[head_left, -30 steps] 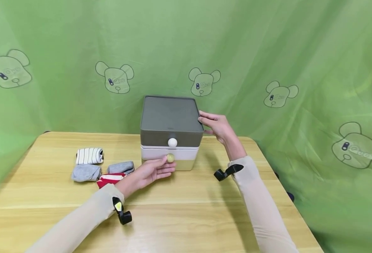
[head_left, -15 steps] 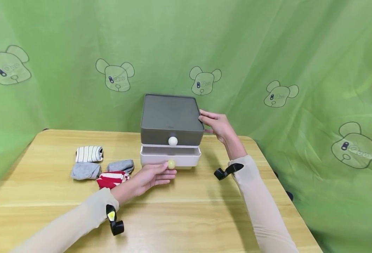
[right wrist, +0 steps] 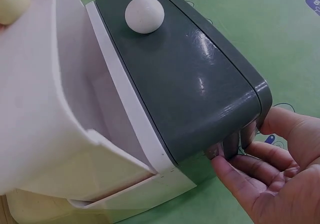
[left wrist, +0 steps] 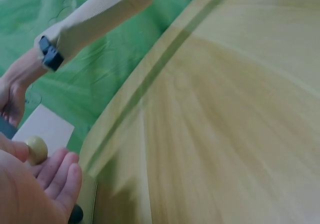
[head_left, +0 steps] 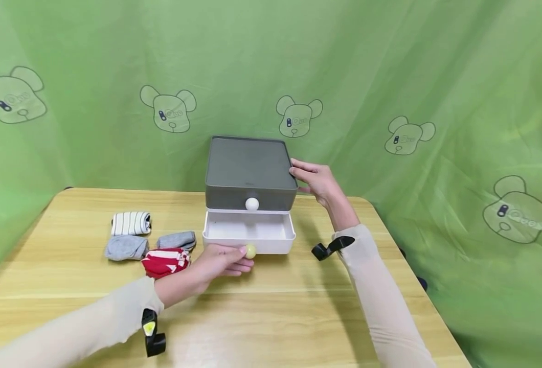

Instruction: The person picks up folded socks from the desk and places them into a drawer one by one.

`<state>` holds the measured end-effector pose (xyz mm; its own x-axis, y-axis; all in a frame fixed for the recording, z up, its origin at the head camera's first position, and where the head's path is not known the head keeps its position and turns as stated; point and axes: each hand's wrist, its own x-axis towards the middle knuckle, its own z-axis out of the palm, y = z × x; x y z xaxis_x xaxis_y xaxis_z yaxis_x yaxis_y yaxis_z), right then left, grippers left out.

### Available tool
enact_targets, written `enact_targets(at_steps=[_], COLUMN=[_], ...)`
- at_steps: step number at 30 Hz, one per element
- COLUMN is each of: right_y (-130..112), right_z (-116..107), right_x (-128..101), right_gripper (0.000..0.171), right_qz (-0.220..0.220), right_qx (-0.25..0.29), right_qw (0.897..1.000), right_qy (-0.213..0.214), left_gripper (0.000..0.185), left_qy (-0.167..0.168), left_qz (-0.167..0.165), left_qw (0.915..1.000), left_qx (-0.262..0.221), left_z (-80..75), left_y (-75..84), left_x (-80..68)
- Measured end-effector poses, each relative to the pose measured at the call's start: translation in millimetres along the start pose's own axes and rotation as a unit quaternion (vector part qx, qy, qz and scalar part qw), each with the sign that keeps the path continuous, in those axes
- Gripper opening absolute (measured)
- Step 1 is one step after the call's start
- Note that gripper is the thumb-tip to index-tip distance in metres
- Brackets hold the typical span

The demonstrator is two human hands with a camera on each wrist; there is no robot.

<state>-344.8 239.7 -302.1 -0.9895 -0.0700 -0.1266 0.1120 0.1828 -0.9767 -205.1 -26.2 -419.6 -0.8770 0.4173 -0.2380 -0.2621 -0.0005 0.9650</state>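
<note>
Left hand pinches the yellow knob of the white lower drawer, pulled open below the grey top drawer. Right hand, fingers straight, steadies that grey unit's side. Rolled socks lie left on the counter.

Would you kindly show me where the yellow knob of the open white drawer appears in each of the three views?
Head: the yellow knob sits just below centre, on the white drawer's front, pinched by the left hand.
Left wrist: at the left edge, above the fingers.
Right wrist: top left corner, partly cut off.
Shared landmark: the white drawer front behind the knob.
</note>
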Motion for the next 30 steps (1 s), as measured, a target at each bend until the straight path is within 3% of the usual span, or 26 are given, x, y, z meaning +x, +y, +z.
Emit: enact_targets(at_steps=[6, 13, 24, 28, 30], right_y=[1.3, 0.0, -0.7, -0.3, -0.3], right_z=[-0.6, -0.8, 0.8, 0.4, 0.0], right_x=[1.7, 0.4, 1.9, 2.2, 2.0], right_gripper=[0.050, 0.049, 0.048, 0.048, 0.048], right_qz=[0.002, 0.004, 0.000, 0.002, 0.002], right_qx=[0.001, -0.006, 0.001, 0.003, 0.001], right_qw=[1.000, 1.000, 1.000, 1.000, 1.000], right_qy=[0.004, 0.002, 0.002, 0.000, 0.000], left_gripper=[0.038, 0.036, 0.035, 0.035, 0.032], left_qy=[0.012, 0.022, 0.023, -0.001, -0.021], left_qz=[0.008, 0.023, 0.043, 0.044, 0.052], left_qw=[0.9992, 0.9981, 0.9932, 0.9865, 0.9749], left_qx=[0.038, 0.054, 0.106, 0.157, 0.215], left_z=[9.3, 18.6, 22.1, 15.9, 10.9], left_y=[6.1, 0.8, 4.0, 9.0, 14.1], left_x=[-15.8, -28.7, -37.3, -39.0, -41.1])
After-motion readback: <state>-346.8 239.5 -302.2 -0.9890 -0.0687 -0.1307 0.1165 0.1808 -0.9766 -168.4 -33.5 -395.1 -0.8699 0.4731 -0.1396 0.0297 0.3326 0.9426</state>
